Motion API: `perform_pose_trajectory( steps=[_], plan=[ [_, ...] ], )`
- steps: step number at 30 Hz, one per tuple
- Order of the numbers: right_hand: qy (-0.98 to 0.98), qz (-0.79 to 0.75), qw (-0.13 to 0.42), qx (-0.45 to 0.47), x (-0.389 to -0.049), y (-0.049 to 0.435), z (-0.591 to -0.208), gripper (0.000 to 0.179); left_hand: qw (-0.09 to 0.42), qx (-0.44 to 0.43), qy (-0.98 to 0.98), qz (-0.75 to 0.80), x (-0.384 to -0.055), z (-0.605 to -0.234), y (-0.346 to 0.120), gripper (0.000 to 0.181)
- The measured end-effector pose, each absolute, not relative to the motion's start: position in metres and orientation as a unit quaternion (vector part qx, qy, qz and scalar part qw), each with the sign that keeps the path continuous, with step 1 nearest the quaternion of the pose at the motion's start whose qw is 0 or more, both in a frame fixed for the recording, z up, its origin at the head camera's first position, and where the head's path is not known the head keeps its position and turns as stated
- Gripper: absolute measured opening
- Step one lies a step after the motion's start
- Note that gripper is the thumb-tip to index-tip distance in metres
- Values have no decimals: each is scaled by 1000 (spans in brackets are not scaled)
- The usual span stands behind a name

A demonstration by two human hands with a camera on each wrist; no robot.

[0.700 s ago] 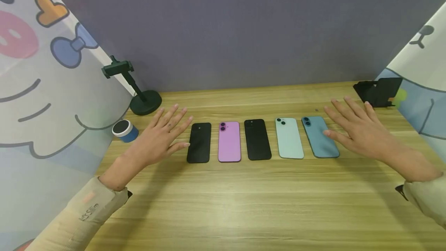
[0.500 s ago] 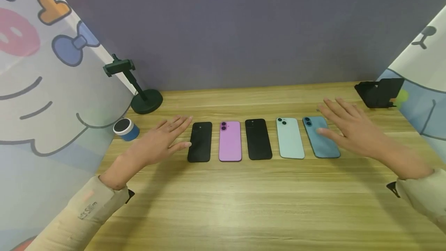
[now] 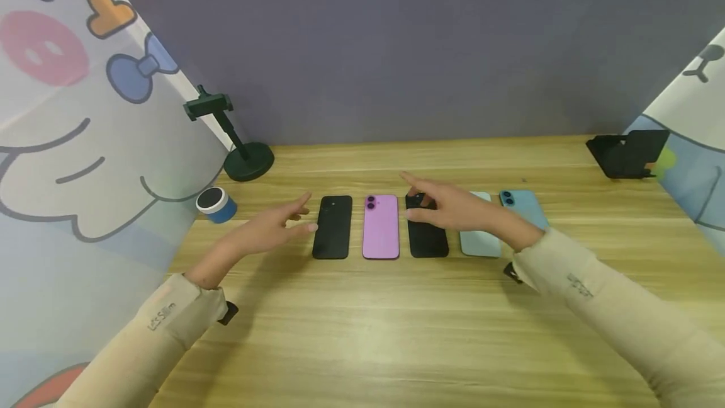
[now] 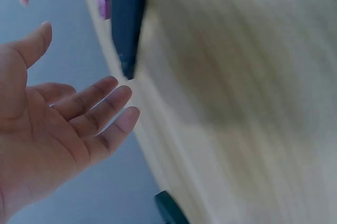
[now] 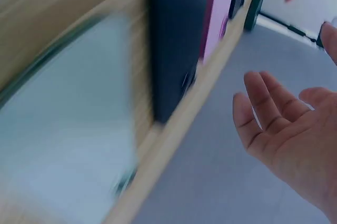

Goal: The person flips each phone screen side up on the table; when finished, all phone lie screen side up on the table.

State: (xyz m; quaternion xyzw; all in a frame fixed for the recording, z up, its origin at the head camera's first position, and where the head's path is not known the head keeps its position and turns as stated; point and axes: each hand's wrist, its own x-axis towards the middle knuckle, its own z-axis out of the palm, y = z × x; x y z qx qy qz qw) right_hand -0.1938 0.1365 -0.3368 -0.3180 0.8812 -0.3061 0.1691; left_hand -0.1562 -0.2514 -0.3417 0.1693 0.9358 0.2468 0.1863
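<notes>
Several smartphones lie face down in a row on the wooden table. From left they are a black phone [image 3: 332, 228], a pink phone [image 3: 381, 232], a second black phone [image 3: 428, 241], a mint phone [image 3: 480, 244] and a blue phone [image 3: 522, 203]. Just left of the first black phone, my left hand [image 3: 269, 228] hovers with fingers loosely bent and nothing held. My right hand [image 3: 453, 206] is above the second black phone and hides part of it and of the mint one. In the right wrist view that hand [image 5: 295, 124] holds nothing, its fingers slightly bent.
A dark green phone stand [image 3: 249, 161] rises at the back left, with a blue-and-white round tub [image 3: 216, 205] in front of it. A black folding stand [image 3: 629, 153] sits at the back right. A grey panel [image 3: 396, 49] borders the table behind.
My right hand has swept left from the blue phone to over the second black phone. The left hand's fingers have bent and drawn in slightly. The phones lie in the same row.
</notes>
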Motion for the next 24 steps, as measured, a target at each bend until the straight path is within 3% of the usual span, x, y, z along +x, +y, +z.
perform_pose_trajectory(
  steps=[4,10,24],
  plan=[
    [872,-300,199,-331,-215,87,-349,86,198,162,937,239,-160,-355,-245,89],
    [891,-240,184,-339,-237,31,-363,86,206,149,946,200,-155,-366,-239,91],
    [930,-110,153,-317,-239,-11,-374,86,166,170,967,96,-146,-380,-231,96]
  ],
)
